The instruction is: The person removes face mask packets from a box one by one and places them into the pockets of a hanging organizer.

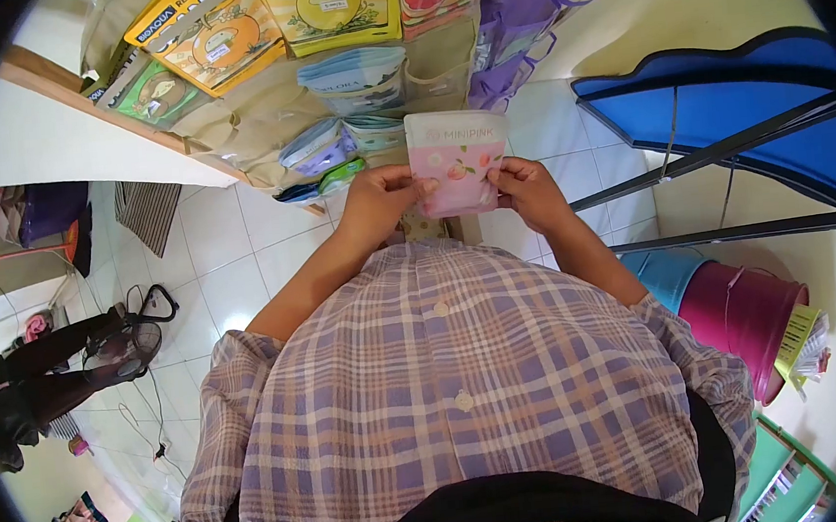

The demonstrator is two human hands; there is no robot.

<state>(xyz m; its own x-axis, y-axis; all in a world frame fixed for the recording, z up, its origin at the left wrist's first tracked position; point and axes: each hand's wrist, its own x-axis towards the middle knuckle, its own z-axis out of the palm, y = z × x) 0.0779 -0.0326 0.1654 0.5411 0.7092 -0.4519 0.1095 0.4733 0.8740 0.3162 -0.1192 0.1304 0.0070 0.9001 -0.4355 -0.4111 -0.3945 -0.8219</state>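
Note:
Between my two hands is a pink and white pouch printed with "MINIPINK" and peach pictures, held upright in front of my body. My left hand pinches its left edge. On the opposite edge, the thumb and fingers of my right hand grip the pouch. Just beyond it hangs a beige pocket organizer, whose pockets hold several flat packs. Nearest to my left hand are a purple pack and a green pack in the lower pockets.
Orange-fruit packs and a yellow pack fill the upper pockets. Purple bags hang at right. A blue panel on a black frame juts in from the right, above a magenta bin. A fan stands on the tiled floor at left.

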